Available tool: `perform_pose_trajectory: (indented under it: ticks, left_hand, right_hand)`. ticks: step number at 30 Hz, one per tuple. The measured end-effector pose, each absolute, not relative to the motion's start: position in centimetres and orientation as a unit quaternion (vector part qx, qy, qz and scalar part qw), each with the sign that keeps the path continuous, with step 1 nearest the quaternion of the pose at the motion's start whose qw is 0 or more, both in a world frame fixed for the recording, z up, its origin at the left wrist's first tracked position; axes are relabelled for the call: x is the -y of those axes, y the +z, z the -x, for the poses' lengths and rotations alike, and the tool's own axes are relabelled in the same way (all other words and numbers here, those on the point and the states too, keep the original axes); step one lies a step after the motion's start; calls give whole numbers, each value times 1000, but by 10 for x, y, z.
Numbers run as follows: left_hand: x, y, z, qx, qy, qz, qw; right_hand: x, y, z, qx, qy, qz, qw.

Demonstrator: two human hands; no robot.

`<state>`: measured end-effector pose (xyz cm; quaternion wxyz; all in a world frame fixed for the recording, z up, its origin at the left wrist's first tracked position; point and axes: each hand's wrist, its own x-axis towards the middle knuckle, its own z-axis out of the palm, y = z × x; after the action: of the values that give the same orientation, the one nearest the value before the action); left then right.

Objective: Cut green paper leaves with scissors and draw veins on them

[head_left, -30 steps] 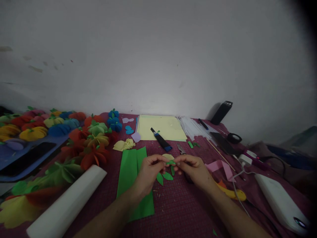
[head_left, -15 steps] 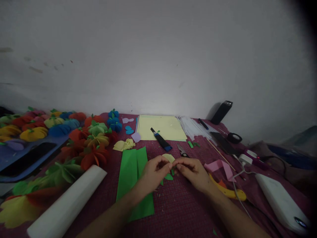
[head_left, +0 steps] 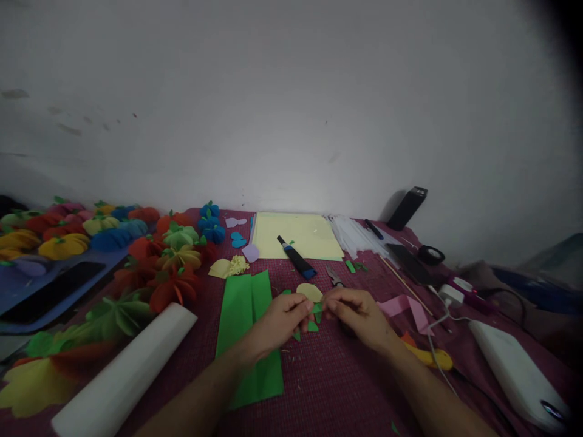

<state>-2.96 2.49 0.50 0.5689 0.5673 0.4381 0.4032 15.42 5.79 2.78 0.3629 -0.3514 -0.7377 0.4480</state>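
Observation:
Between the thumb and forefinger of my left hand [head_left: 283, 317] is a small green paper piece [head_left: 317, 308]. My right hand [head_left: 357, 312] is close by on the right, its fingertips pinched near the piece's edge; what they hold, if anything, is too small to make out. A pale yellow paper round [head_left: 310, 292] lies just beyond the fingertips. Below them is another green paper scrap [head_left: 313, 326]. Folded green paper [head_left: 237, 315] lies partly under my left forearm. Scissors [head_left: 334, 276], handles partly hidden, rest beyond my right hand.
Paper pumpkins [head_left: 175, 285] in many colours crowd the left side, beside a white roll [head_left: 127, 370]. A blue-black brush-like tool [head_left: 297, 258] lies across the yellow sheets [head_left: 268, 233]. On the right are a yellow-handled tool [head_left: 437, 358], a pink strip [head_left: 403, 305], cables and a white power bank [head_left: 514, 370].
My hands have drawn slightly apart, the right one moving a little to the right. More of the green piece and the yellow round now shows between them.

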Motion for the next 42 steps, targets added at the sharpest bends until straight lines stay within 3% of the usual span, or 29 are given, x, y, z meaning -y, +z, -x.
perform_pose_trajectory:
  ticks: [5, 13, 30, 42]
  left_hand:
    - [-27, 6, 30, -450, 424, -623, 479]
    - [-26, 3, 29, -448, 426, -633, 466]
    - [-26, 1, 24, -420, 408, -556, 590]
    - [-29, -9, 23, -423, 392, -562, 593]
  right_hand:
    - [-72, 29, -160, 620, 447, 439, 473]
    - [-65, 16, -148, 684, 519, 383, 341]
    - [-61, 17, -145, 691, 510, 393, 330]
    - [-61, 13, -141, 679, 534, 400, 307]
